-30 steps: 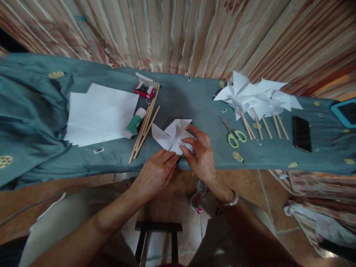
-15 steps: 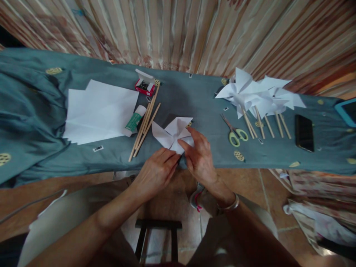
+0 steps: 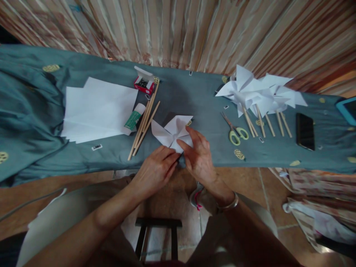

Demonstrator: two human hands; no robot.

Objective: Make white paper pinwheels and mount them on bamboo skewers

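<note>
A white paper pinwheel [image 3: 174, 130] with curved blades lies near the table's front edge, between my hands. My left hand [image 3: 158, 165] grips its lower edge, fingers closed together on the paper. On the right side, my right hand [image 3: 200, 155] has its thumb on the paper near the centre and its index finger at the right blade, the paper between them. To the left of the pinwheel lie several wooden sticks [image 3: 144, 126] and a green-and-white glue stick [image 3: 135, 118]. Green-handled scissors [image 3: 235, 131] rest to the right.
White paper sheets [image 3: 97, 111] lie at the left. An open red box [image 3: 144, 83] of small dark items stands behind the sticks. Several pinwheels on sticks [image 3: 257, 92] are piled at the back right, near a black phone [image 3: 305, 131]. A blue-edged device [image 3: 347, 111] sits at the far right.
My hands and the pinwheel hold almost the same pose. The whole view has shifted very slightly.
</note>
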